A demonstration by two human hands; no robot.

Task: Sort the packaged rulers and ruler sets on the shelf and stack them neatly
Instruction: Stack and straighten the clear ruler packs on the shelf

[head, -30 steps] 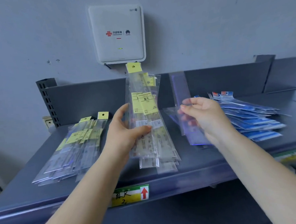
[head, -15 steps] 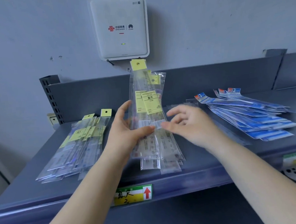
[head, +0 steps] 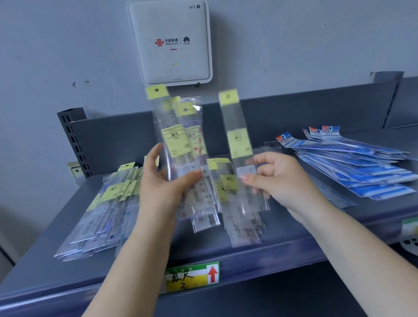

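Grey metal shelf, frame centre; grey wall; white router upper centre. Left hand grasps ruler bundle, upright. Right hand pinches single packaged ruler. Blue packs right; yellow-tagged stack left.

On the shelf: ruler pile left, ruler sets right, loose rulers between. Router on wall behind. Label on shelf's front edge.

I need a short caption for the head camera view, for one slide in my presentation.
Left hand holds a bundle of yellow-tagged rulers; right hand holds a single ruler pack above the shelf.
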